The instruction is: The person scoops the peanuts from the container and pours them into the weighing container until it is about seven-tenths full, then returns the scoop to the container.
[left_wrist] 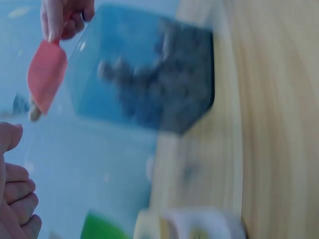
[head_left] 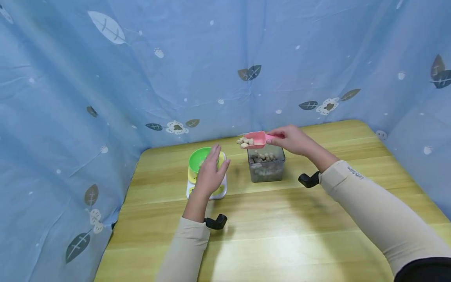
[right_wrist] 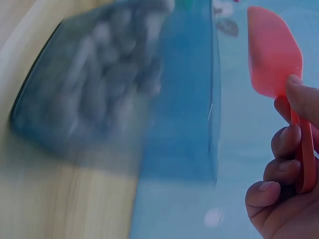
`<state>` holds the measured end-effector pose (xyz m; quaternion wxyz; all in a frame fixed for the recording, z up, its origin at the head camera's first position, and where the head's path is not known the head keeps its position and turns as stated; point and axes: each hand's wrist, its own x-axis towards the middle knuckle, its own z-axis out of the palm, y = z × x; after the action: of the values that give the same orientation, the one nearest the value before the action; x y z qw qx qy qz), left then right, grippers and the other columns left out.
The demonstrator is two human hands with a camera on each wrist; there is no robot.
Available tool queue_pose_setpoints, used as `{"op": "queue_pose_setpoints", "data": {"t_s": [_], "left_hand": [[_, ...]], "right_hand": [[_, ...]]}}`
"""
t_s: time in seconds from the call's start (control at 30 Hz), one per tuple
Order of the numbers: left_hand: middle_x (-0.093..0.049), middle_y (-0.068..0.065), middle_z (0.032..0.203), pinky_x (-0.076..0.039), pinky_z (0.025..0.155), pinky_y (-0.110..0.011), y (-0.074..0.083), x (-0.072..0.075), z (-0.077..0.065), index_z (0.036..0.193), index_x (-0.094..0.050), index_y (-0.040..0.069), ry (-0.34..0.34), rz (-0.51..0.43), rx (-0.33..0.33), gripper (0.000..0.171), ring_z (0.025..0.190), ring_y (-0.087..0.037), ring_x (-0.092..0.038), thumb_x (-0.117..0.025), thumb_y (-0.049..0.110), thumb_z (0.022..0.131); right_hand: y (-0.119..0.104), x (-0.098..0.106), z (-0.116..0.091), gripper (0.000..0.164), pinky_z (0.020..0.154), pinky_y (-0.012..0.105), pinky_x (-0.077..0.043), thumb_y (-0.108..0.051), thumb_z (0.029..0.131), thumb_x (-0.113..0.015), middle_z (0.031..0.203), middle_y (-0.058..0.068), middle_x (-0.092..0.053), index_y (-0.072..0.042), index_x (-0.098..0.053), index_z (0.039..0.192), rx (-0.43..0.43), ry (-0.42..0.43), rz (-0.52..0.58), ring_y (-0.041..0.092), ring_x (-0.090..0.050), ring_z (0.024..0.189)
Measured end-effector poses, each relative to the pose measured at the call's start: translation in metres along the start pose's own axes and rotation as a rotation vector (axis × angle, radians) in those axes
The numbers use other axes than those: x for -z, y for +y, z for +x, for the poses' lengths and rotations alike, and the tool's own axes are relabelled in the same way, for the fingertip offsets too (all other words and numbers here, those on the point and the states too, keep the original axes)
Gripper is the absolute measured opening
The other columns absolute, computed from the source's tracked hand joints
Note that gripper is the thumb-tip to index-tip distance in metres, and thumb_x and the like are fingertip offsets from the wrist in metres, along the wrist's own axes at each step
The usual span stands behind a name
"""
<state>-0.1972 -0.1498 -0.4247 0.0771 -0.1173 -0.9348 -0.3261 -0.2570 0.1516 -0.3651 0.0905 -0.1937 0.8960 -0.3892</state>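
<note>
My right hand (head_left: 290,140) grips the handle of a pink scoop (head_left: 258,139), held above a clear grey bin (head_left: 266,172). Peanuts in their shells (head_left: 245,142) lie in the scoop, bunched toward its front lip. More peanuts fill the lower part of the bin, also visible through its wall in the right wrist view. My left hand (head_left: 210,174), fingers extended and thumb apart, is over the right side of a green bowl (head_left: 198,158) and holds nothing. That bowl sits on a yellow and white kitchen scale (head_left: 220,192), partly hidden by the hand.
A wood-grain table (head_left: 267,235) carries the scale on the left and the bin to its right. Behind the table hangs a blue patterned curtain (head_left: 218,78), close to the back edge. Black wrist cameras (head_left: 309,180) stick out from both sleeves.
</note>
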Motion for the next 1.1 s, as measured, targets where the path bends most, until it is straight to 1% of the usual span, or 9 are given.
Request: {"op": "queue_pose_setpoints", "data": {"t_s": [0.13, 0.3, 0.4, 0.5, 0.63, 0.77, 0.87, 0.97, 1.1], "left_hand": [[-0.017, 0.002, 0.165, -0.024, 0.121, -0.05, -0.026, 0.015, -0.009, 0.158, -0.024, 0.015, 0.039, -0.002, 0.082, 0.067, 0.151, -0.025, -0.021, -0.047, 0.046, 0.102], [-0.014, 0.002, 0.166, -0.022, 0.122, -0.051, -0.056, 0.023, -0.019, 0.157, -0.024, 0.012, 0.078, -0.008, 0.159, 0.069, 0.151, -0.026, -0.018, -0.048, 0.045, 0.102], [-0.012, 0.001, 0.166, -0.02, 0.122, -0.05, -0.071, 0.023, -0.023, 0.157, -0.023, 0.012, 0.075, -0.021, 0.195, 0.068, 0.152, -0.026, -0.017, -0.047, 0.043, 0.102], [-0.012, 0.001, 0.166, -0.019, 0.123, -0.049, -0.081, 0.022, -0.025, 0.158, -0.022, 0.013, 0.063, -0.041, 0.231, 0.068, 0.152, -0.027, -0.016, -0.046, 0.044, 0.102], [-0.012, 0.001, 0.166, -0.018, 0.123, -0.05, -0.089, 0.019, -0.026, 0.158, -0.023, 0.013, 0.058, -0.064, 0.259, 0.067, 0.151, -0.028, -0.017, -0.045, 0.044, 0.102], [-0.014, 0.001, 0.165, -0.018, 0.123, -0.049, -0.092, 0.018, -0.026, 0.157, -0.024, 0.012, 0.064, -0.087, 0.266, 0.065, 0.151, -0.027, -0.018, -0.046, 0.04, 0.103], [-0.014, 0.0, 0.165, -0.017, 0.123, -0.049, -0.093, 0.017, -0.026, 0.157, -0.024, 0.011, 0.062, -0.09, 0.269, 0.064, 0.151, -0.027, -0.018, -0.046, 0.038, 0.103], [-0.015, 0.0, 0.165, -0.018, 0.123, -0.049, -0.094, 0.017, -0.026, 0.157, -0.025, 0.012, 0.069, -0.088, 0.283, 0.064, 0.151, -0.028, -0.018, -0.046, 0.038, 0.102], [-0.016, 0.0, 0.165, -0.019, 0.123, -0.049, -0.093, 0.018, -0.028, 0.157, -0.025, 0.012, 0.079, -0.09, 0.296, 0.065, 0.151, -0.028, -0.019, -0.046, 0.041, 0.102]], "right_hand": [[-0.02, -0.014, 0.013, 0.044, 0.085, 0.041, -0.053, -0.034, 0.098, -0.061, 0.124, 0.013, -0.068, -0.008, -0.062, 0.134, 0.041, -0.015, -0.009, 0.025, -0.063, 0.103], [-0.041, -0.036, 0.03, 0.042, 0.092, 0.043, -0.053, -0.032, 0.098, -0.062, 0.125, 0.012, -0.068, -0.009, -0.063, 0.133, 0.072, -0.027, 0.0, 0.025, -0.063, 0.11], [-0.052, -0.048, 0.038, 0.039, 0.09, 0.041, -0.054, -0.031, 0.098, -0.062, 0.122, 0.01, -0.069, -0.009, -0.064, 0.131, 0.08, -0.034, -0.006, 0.022, -0.064, 0.106], [-0.061, -0.06, 0.045, 0.038, 0.081, 0.036, -0.053, -0.03, 0.098, -0.062, 0.116, 0.009, -0.071, -0.008, -0.065, 0.129, 0.086, -0.039, -0.014, 0.019, -0.062, 0.092], [-0.071, -0.077, 0.053, 0.037, 0.073, 0.034, -0.05, -0.027, 0.098, -0.062, 0.112, 0.009, -0.072, -0.007, -0.066, 0.128, 0.1, -0.041, -0.047, 0.02, -0.056, 0.078], [-0.077, -0.095, 0.06, 0.035, 0.078, 0.035, -0.052, -0.025, 0.098, -0.061, 0.115, 0.01, -0.072, -0.006, -0.067, 0.127, 0.12, -0.033, -0.156, 0.019, -0.059, 0.083], [-0.08, -0.109, 0.065, 0.028, 0.081, 0.035, -0.054, -0.019, 0.097, -0.061, 0.111, 0.009, -0.073, -0.006, -0.07, 0.12, 0.172, -0.026, -0.265, 0.02, -0.064, 0.087], [-0.085, -0.119, 0.068, 0.02, 0.084, 0.037, -0.055, -0.012, 0.094, -0.062, 0.101, 0.008, -0.074, -0.006, -0.074, 0.11, 0.264, -0.008, -0.373, 0.024, -0.067, 0.09], [-0.093, -0.127, 0.067, 0.015, 0.086, 0.037, -0.053, -0.01, 0.093, -0.064, 0.095, 0.006, -0.073, -0.008, -0.075, 0.103, 0.341, 0.021, -0.512, 0.024, -0.065, 0.091]]}}
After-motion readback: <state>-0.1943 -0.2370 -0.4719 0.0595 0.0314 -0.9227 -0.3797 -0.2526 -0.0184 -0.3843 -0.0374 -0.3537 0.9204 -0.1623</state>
